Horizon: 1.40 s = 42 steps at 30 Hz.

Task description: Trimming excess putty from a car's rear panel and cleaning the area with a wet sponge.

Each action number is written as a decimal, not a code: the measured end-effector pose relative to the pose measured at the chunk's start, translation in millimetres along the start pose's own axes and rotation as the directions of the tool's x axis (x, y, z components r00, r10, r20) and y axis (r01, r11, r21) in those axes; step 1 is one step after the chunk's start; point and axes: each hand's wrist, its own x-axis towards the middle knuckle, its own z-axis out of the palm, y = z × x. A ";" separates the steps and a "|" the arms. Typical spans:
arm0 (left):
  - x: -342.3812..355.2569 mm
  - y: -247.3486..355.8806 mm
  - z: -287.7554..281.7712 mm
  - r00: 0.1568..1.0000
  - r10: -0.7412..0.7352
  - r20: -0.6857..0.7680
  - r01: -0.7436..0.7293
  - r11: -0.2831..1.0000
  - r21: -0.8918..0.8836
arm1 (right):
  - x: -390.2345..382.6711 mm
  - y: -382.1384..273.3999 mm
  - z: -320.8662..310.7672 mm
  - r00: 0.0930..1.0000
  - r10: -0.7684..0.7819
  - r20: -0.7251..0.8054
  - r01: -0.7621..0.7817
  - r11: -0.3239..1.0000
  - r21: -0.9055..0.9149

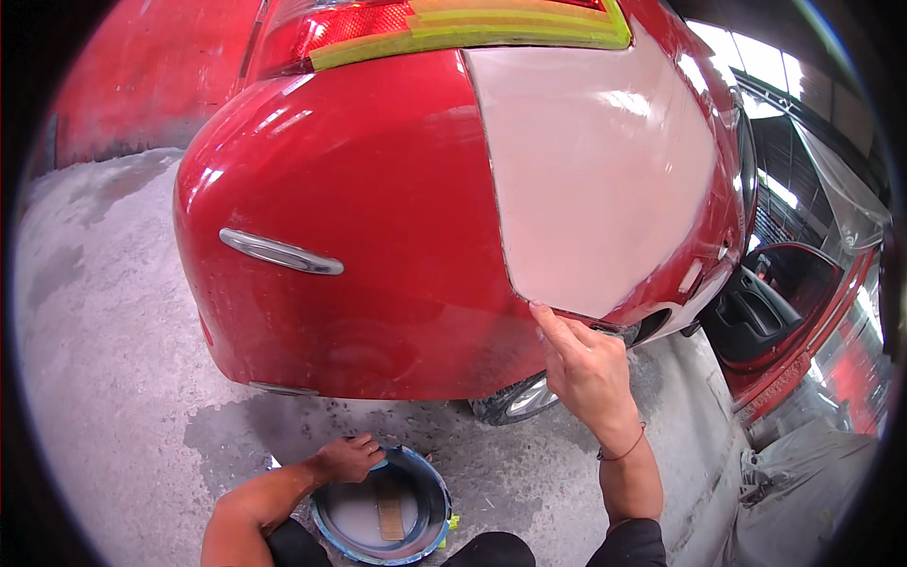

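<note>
My right hand (588, 370) reaches up to the rear corner of a red car. Its index finger is stretched out and the tip touches the lower corner of a pale pinkish-beige primed panel (595, 170), where it meets the red bumper (368, 208). The other fingers are curled and partly hidden. My left hand (350, 460) is closed at the far rim of a round blue basin (436, 491). A bit of light blue shows by its fingers, but what they hold is hard to make out. Cloudy water and a brownish strip (389, 515) are in the basin.
Yellow-green masking tape (491, 28) edges the red tail light (350, 28). A wheel (524, 402) shows below the bumper. At right are an open red car door (784, 312) and plastic sheeting (812, 501). Wet patches mark the grey floor (104, 283).
</note>
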 end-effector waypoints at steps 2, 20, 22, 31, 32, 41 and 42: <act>-0.5 0.6 -1.9 1.000 -0.004 0.006 0.004 1.000 0.004 | 0.0 2.2 6.1 1.000 -0.004 -0.004 0.004 1.000 0.005; -5.0 -0.8 4.7 1.000 0.018 -0.012 -0.017 0.998 0.061 | 1.3 9.3 -21.6 0.958 -0.008 0.286 0.085 0.962 -0.258; -3.4 -2.2 6.9 1.000 0.020 0.003 -0.020 0.998 0.060 | -1.0 11.9 -28.4 0.929 0.075 0.361 0.063 0.932 -0.356; -5.7 -5.9 4.9 0.995 0.077 -0.062 -0.066 0.985 0.161 | -30.5 14.6 1.9 0.992 -0.004 -0.124 0.009 0.999 0.039; -3.1 -4.6 3.8 0.997 0.073 -0.038 -0.066 0.986 0.151 | -30.1 15.1 7.5 0.992 -0.001 -0.128 0.004 1.000 0.024; -0.7 -1.2 15.1 0.999 0.030 0.025 -0.032 0.996 0.080 | -35.2 24.4 22.6 0.992 0.038 -0.124 -0.032 0.998 0.053; 0.3 -0.4 13.6 1.000 0.006 -0.001 -0.006 0.999 0.048 | -34.7 24.6 23.6 0.986 0.039 -0.164 -0.028 0.997 0.069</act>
